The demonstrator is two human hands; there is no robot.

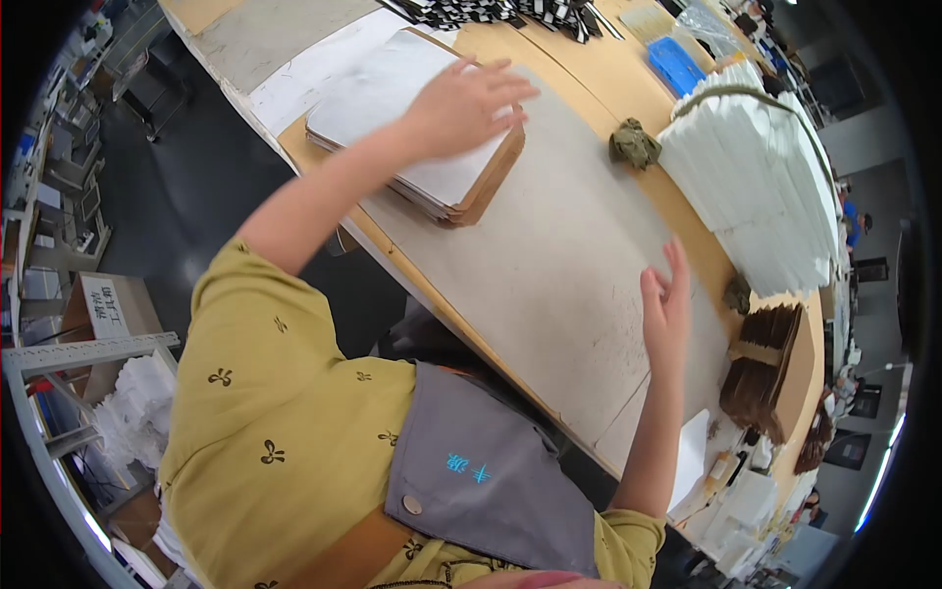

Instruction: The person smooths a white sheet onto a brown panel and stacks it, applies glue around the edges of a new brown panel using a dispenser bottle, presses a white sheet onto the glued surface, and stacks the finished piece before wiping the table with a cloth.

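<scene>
My left hand (471, 106) is over the right part of a stack of white sheets (378, 103) with brown edges, its fingers spread and nothing gripped. Whether its palm touches the top sheet I cannot tell. Farther right, my right hand (667, 294) is raised over the grey table surface (559, 265), with its fingers apart and nothing in them. The stack lies near the table's front edge, beside more white paper (294, 88).
Toward the back are a bound white bundle (756, 177), a crumpled dark green cloth (634, 144), a blue tray (675, 67) and black-and-white strips (461, 12). At the right stand brown stacked pieces (760, 368) and a white sheet (691, 456).
</scene>
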